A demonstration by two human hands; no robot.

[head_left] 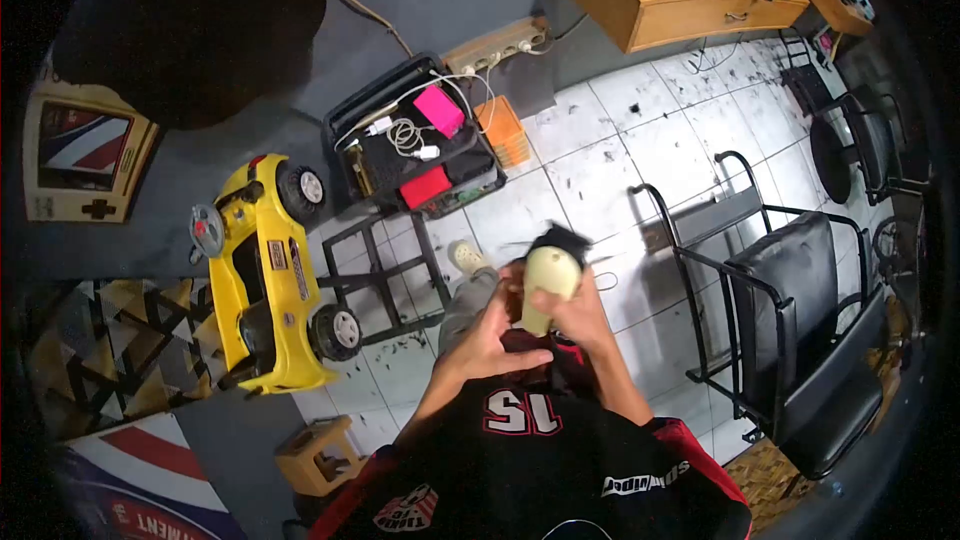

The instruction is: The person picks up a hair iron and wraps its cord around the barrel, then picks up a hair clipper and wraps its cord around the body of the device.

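Note:
A cream neck brush point(549, 276) with dark bristles fanning out at its far end is held in front of my chest. My right hand point(575, 314) is closed around its near part, the thumb lying across the cream surface. My left hand point(490, 332) cups the brush from the left. Its fingers bend against the side of the brush, partly hidden behind it, while its thumb points out below the narrow end. Both hands are over my lap, close to my black shirt point(600, 460).
Left of me stands a yellow ride-on toy car point(262, 280). Beyond my knees are a black toolbox point(345, 110) with cables and an orange basket point(505, 130). Black metal chairs point(790, 270) stand right. A wooden drawer table point(690, 20) holds tools. Dark hair clippings litter the white tiles point(600, 175).

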